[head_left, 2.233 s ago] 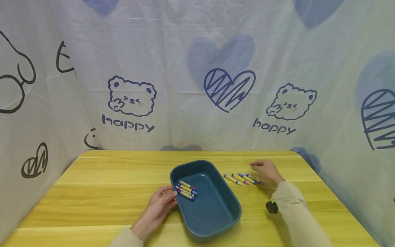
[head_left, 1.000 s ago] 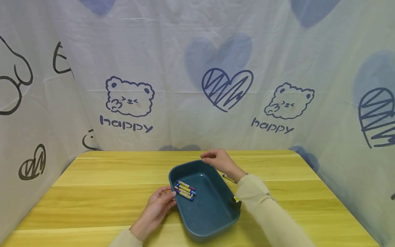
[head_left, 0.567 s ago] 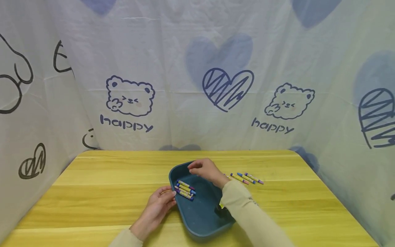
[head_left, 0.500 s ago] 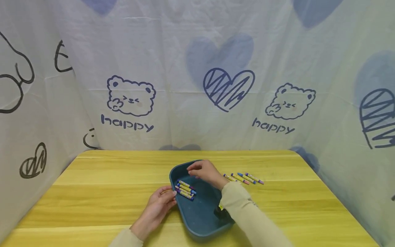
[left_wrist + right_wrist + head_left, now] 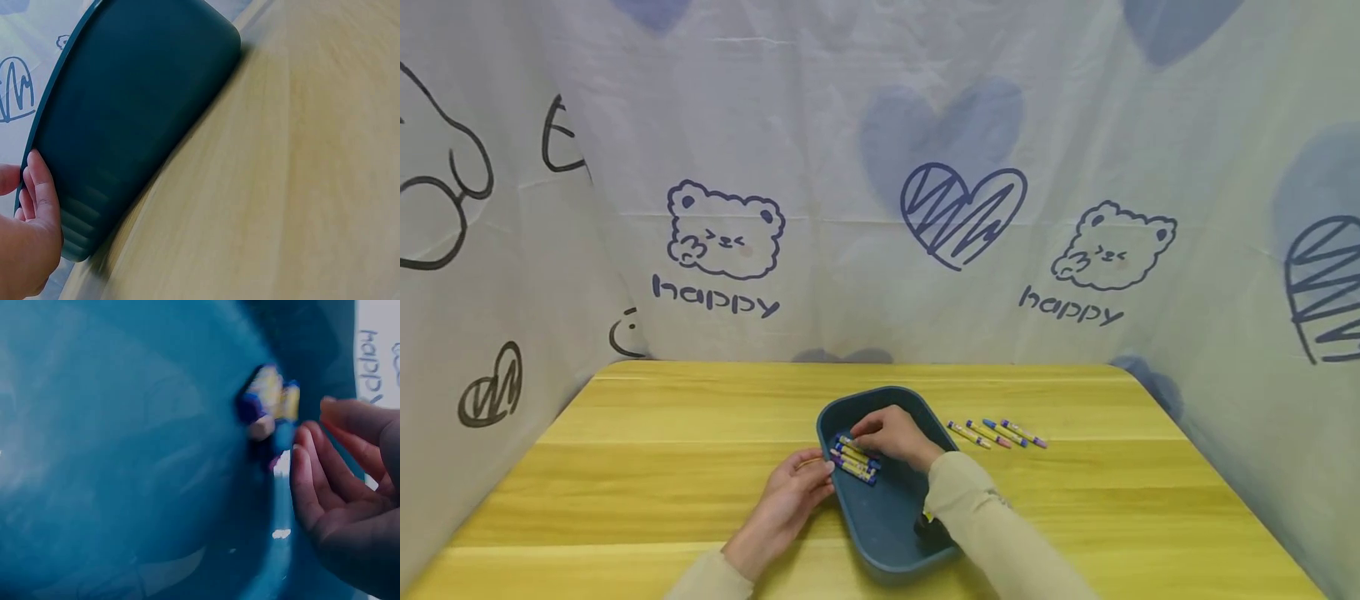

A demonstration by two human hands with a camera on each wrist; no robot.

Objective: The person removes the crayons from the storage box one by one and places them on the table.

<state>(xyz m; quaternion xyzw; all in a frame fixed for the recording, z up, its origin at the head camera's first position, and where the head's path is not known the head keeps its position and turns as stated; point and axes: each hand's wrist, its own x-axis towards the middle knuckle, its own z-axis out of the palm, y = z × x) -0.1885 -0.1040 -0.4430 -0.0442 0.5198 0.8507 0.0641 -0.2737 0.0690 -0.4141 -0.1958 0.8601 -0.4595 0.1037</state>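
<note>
A deep blue-green plastic bin stands on the wooden table, set at an angle. My left hand grips its left rim, fingers outside and thumb at the edge, as the left wrist view also shows. Several yellow-wrapped crayons lie side by side at the bin's left wall. My right hand is inside the bin, fingertips bent down at the far end of that pile. In the right wrist view its fingers are beside the blurred crayons; whether a crayon is between the fingertips is hidden.
Several more crayons lie in a slanted row on the table, right of the bin. A patterned white curtain encloses the back and sides. A small black item hangs at the right sleeve, over the bin.
My right hand has come from the crayons on the right, over the bin's far rim, then down and left to the crayon pile. My left hand keeps its grip on the rim.
</note>
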